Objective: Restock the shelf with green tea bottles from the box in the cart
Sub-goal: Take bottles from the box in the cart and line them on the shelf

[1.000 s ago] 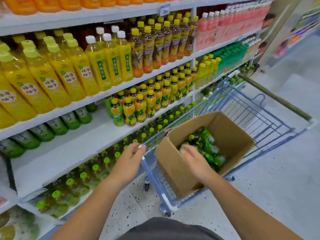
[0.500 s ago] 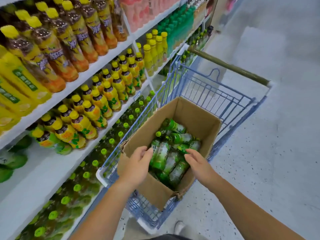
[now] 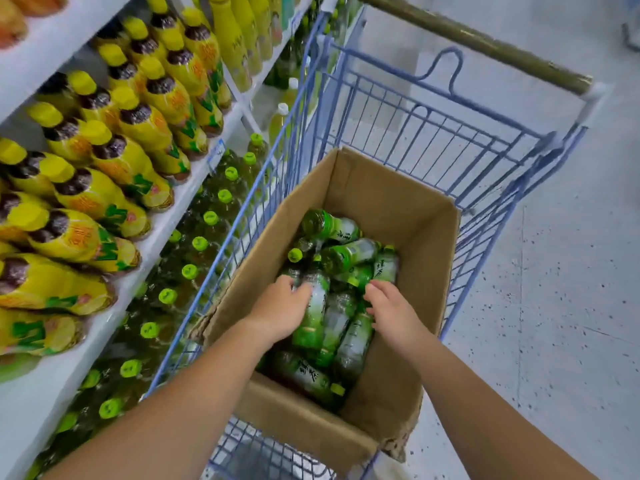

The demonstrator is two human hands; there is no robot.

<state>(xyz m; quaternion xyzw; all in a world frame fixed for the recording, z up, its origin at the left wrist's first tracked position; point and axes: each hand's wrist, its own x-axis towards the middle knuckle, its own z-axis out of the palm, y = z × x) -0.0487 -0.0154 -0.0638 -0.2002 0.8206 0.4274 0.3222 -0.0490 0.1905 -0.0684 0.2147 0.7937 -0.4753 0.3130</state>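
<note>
An open cardboard box point(image 3: 391, 206) stands in the blue wire cart point(image 3: 420, 124). Several green tea bottles point(image 3: 343, 254) lie jumbled inside it, green caps pointing different ways. My left hand point(image 3: 280, 311) is down in the box, with fingers and thumb curled around the upper part of one lying green tea bottle point(image 3: 313, 318). My right hand point(image 3: 393, 313) is in the box beside it. Its fingers rest spread on the bottles at the right, not closed around any. The white shelf point(image 3: 162, 237) runs along the left.
Yellow-capped tea bottles point(image 3: 138, 126) fill the white shelf. Green-capped bottles point(image 3: 200, 244) stand in rows on the level below, close against the cart's left side. The cart's handle bar point(image 3: 478, 39) is at the far end. Speckled grey floor point(image 3: 554, 306) lies on the right.
My view has tilted down from the shelves onto the cart. Both hands have moved from the box's near rim down into it and onto the bottles.
</note>
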